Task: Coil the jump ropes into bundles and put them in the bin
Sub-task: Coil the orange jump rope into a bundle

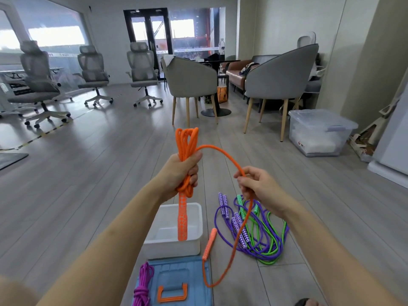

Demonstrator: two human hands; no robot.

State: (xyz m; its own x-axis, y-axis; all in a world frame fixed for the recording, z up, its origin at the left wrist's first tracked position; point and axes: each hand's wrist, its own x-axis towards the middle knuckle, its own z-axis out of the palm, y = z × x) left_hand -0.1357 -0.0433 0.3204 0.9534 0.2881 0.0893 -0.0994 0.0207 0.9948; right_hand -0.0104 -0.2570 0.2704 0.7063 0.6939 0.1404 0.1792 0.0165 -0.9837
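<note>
Overhead, the left hand (183,173) has its fingers clamped around the folded orange jump rope (186,146), one handle dangling over the white bin (174,244). Meanwhile the right hand (258,186) pinches the rope's free length, above purple and green ropes (265,241) on the floor.
</note>
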